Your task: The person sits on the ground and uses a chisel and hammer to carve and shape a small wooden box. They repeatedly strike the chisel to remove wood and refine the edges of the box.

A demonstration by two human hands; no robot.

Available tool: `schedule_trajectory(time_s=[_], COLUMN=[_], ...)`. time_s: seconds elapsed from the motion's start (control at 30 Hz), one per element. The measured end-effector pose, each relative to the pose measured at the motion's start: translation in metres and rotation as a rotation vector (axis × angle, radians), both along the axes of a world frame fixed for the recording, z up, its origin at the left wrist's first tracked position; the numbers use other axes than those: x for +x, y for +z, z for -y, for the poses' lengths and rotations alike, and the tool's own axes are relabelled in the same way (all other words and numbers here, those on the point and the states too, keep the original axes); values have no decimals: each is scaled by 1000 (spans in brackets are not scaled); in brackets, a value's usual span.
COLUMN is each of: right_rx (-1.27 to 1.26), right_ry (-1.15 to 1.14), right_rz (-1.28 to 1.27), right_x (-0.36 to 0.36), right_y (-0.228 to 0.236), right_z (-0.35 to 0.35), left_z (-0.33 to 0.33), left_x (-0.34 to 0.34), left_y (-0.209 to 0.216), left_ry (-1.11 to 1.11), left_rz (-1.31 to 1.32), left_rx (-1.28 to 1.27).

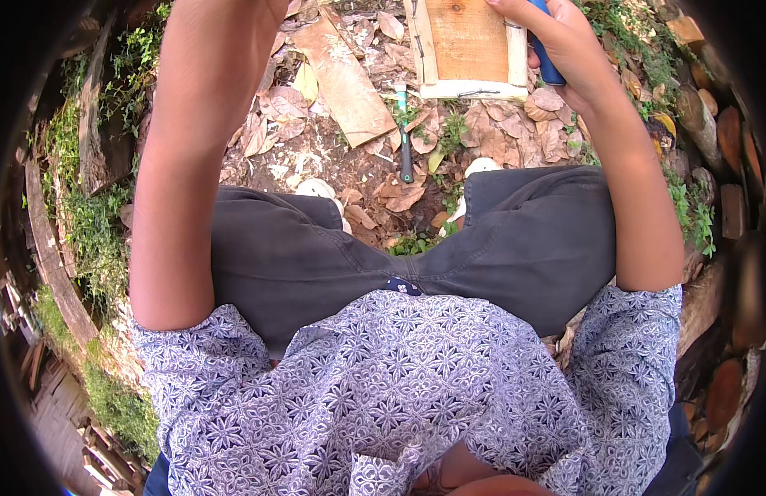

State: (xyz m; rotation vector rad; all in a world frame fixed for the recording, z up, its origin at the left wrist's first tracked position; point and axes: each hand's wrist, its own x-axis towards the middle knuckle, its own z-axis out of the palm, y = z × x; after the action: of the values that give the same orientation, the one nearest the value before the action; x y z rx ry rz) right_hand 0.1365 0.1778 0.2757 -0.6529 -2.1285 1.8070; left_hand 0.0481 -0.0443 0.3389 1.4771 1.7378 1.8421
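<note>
My right hand (571, 51) is closed around a blue rounded object (548, 58) that looks like a handle; its upper end is cut off by the top edge. The thumb reaches over the right side of a shallow wooden tray-like frame (470, 41), which has a brown panel and pale strips along its edges. Thin nail-like metal pieces (479, 92) show on those strips. From my left arm (188, 149) only the forearm and elbow appear; the hand lies beyond the top edge. A tool with a black and green handle (406, 153) rests on the ground below the frame.
A flat brown board (346, 83) lies on dry leaves and wood shavings, left of the tool. My bent legs in dark trousers (532, 219) flank this spot. Stacked wood (734, 211) lines the right side; old planks (56, 240) and green plants (102, 240) are at left.
</note>
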Motion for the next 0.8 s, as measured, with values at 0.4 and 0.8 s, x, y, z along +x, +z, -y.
schedule_trajectory(time_s=[0.4,0.8], right_rx=[-126,-148], right_ry=[36,14], right_rz=[-55,-81], right_x=[8,12], right_y=[20,23], right_z=[5,3], left_z=[-16,-21], left_x=[-51,-50], left_y=[-60,-73], left_ry=[-495,-618], left_rz=[644,690], left_rx=[-419,-289])
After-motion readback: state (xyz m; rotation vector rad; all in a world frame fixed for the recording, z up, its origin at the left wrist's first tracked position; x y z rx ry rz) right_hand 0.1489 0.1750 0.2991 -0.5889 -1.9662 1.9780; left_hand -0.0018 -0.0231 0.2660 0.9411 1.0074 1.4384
